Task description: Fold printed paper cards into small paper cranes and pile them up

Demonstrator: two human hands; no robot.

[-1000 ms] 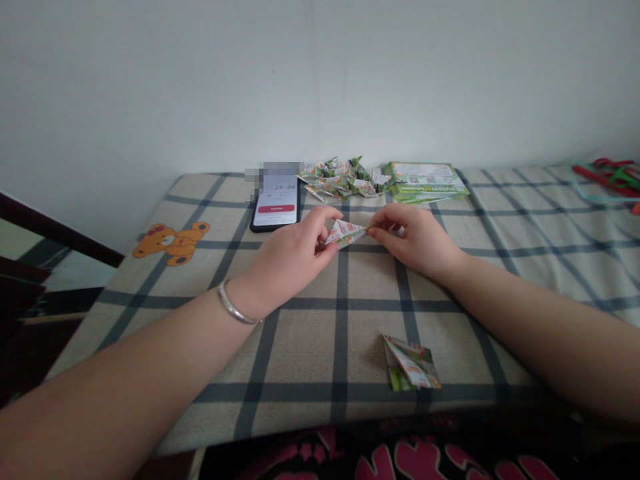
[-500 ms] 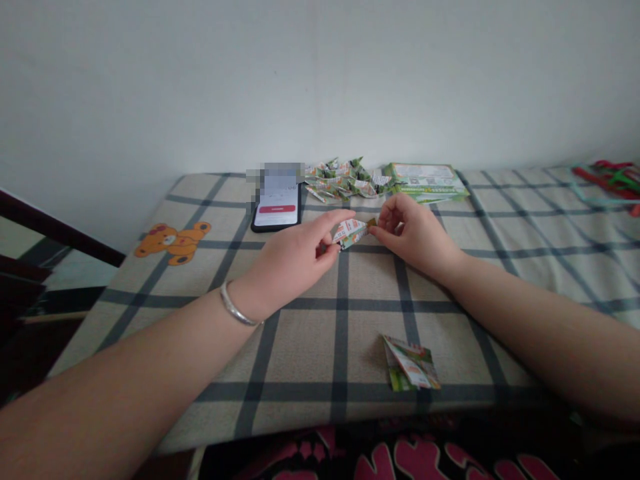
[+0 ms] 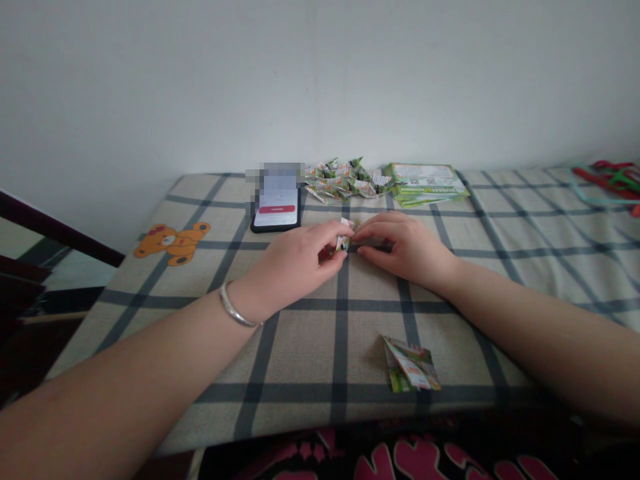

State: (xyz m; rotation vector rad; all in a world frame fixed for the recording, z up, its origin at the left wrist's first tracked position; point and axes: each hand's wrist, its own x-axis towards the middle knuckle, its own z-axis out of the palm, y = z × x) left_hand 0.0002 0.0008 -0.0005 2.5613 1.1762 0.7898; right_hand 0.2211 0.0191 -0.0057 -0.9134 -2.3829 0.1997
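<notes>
My left hand [image 3: 295, 261], with a silver bangle on its wrist, pinches a small folded piece of printed paper [image 3: 343, 240] between thumb and fingers. My right hand [image 3: 400, 245] lies over the paper's other end, fingers pressed down on it against the checked cloth of the table [image 3: 310, 340]. Only a small corner of the paper shows between the two hands. A second folded paper piece [image 3: 411, 363] lies near the table's front edge, below my right forearm.
A phone [image 3: 277, 203] with a lit screen lies at the back. Beside it sit a heap of several folded paper pieces [image 3: 345, 179] and a stack of printed flyers [image 3: 426, 180]. Red and green items [image 3: 613, 175] lie far right. A bear picture [image 3: 173, 241] marks the cloth at left.
My hands have come together and lowered to the cloth. The paper, spread between them before, is now folded smaller and mostly covered by my right hand.
</notes>
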